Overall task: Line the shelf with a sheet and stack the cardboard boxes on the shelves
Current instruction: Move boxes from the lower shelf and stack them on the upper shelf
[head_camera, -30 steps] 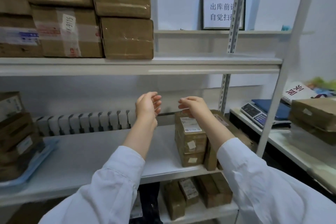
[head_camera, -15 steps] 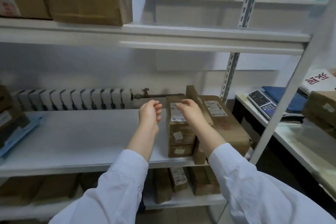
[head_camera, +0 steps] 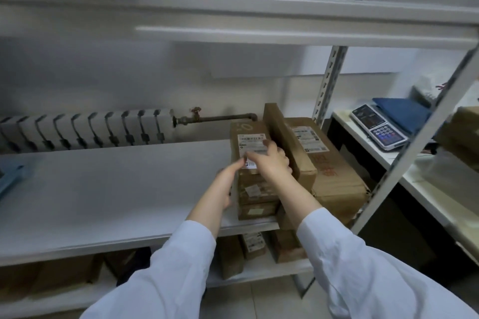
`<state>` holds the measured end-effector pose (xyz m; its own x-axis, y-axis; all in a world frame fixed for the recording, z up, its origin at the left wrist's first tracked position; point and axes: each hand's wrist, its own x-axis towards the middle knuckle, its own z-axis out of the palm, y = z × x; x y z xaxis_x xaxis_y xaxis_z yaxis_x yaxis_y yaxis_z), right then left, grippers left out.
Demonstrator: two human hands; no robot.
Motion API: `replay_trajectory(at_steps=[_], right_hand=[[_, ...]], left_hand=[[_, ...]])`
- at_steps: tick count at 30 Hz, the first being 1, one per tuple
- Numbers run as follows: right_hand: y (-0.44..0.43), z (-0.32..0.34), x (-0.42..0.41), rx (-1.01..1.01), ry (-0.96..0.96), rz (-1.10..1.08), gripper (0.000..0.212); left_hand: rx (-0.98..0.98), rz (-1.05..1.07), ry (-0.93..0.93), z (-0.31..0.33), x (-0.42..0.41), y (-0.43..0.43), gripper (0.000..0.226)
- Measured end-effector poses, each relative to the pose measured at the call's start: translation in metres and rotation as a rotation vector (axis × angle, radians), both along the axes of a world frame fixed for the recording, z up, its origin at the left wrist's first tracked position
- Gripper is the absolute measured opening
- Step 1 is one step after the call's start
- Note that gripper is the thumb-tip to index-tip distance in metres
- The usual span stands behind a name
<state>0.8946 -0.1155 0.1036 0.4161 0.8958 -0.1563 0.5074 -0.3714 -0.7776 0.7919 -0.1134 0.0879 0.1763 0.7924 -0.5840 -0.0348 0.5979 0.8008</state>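
the stacking half of the job looks to be in hand: both hands are on a stack (head_camera: 255, 190) of three small cardboard boxes at the right end of the middle shelf (head_camera: 103, 189). the right hand (head_camera: 273, 160) lies over the top box (head_camera: 247, 137) with its palm down, thumb across the label and fingers curled over the right edge, so it has hold of that box. the left hand (head_camera: 228, 179) is pressed to the left face of the stack with its thumb up at the top box's front corner; its fingers are mostly hidden, so i cannot tell how far they curl. the stack sits at the shelf's front edge, touching a narrow box (head_camera: 285, 142) stood on edge to its right, with a large box (head_camera: 334, 176) beyond that against the upright. the shelf surface to the left is pale and smooth; whether that is a lining sheet or bare board i cannot tell. more boxes stand on the lower shelf (head_camera: 259, 270) beneath. judging from the hold, the next move is either squaring the top box on the two below or lifting it away, and either calls for an even squeeze from both sides, since the narrow box leaning close by could tip if nudged.
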Motion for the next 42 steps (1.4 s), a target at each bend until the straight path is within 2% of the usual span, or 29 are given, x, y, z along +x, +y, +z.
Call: replay_trajectory(at_steps=[2, 5, 8, 11, 13, 16, 21, 28, 36, 42], right_hand=[[0.003, -0.004, -0.001, 0.042, 0.061, -0.023, 0.064], [0.004, -0.009, -0.004, 0.098, 0.206, -0.038, 0.065], [0.002, -0.008, -0.006, 0.161, 0.386, -0.057, 0.051], [0.003, -0.011, -0.003, 0.211, 0.514, -0.056, 0.044], [0.008, -0.017, -0.002, 0.228, 0.562, -0.092, 0.044], [0.018, -0.036, -0.002, 0.149, 0.455, -0.14, 0.05], [0.031, -0.067, -0.003, -0.169, 0.182, -0.125, 0.054], [0.047, -0.08, -0.005, -0.371, 0.096, -0.158, 0.062], [0.05, -0.087, -0.001, -0.269, 0.249, -0.248, 0.046], [0.05, -0.087, -0.008, -0.289, 0.366, -0.185, 0.06]], left_hand=[[-0.027, -0.044, -0.042, 0.0, 0.001, 0.003, 0.052], [-0.029, -0.063, -0.067, -0.006, -0.004, 0.009, 0.053], [-0.082, -0.07, -0.147, -0.012, -0.012, 0.015, 0.05], [-0.096, 0.013, -0.196, -0.023, -0.021, 0.02, 0.04], [-0.115, 0.078, -0.237, -0.032, -0.029, 0.026, 0.046], [-0.141, 0.155, -0.295, -0.041, -0.04, 0.033, 0.053], [-0.142, 0.224, -0.325, -0.052, -0.056, 0.042, 0.057], [-0.119, 0.206, -0.291, -0.067, -0.067, 0.051, 0.04], [-0.113, 0.192, -0.295, -0.073, -0.081, 0.054, 0.031], [-0.11, 0.175, -0.345, -0.071, -0.083, 0.048, 0.034]])
